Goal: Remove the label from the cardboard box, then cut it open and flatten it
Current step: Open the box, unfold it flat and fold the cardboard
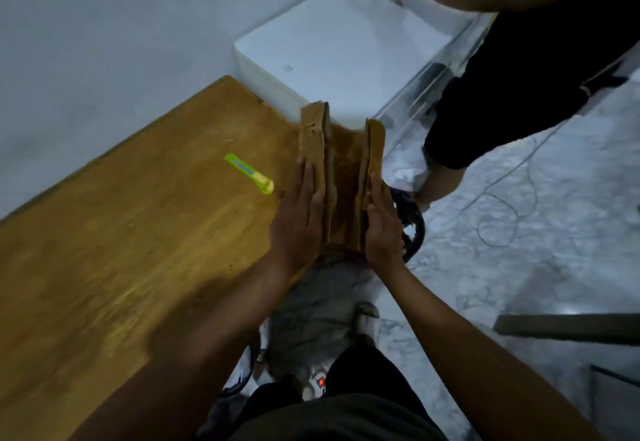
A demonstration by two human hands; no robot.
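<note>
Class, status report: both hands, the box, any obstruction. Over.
Left hand and right hand flat, pressing brown cardboard box sides. Box at wooden table edge. Green utility knife lies apart, untouched.

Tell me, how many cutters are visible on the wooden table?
1. The green cutter lies on the wooden table, to the left of the cardboard box that both hands press. Another could be hidden behind the box or arms.
</note>
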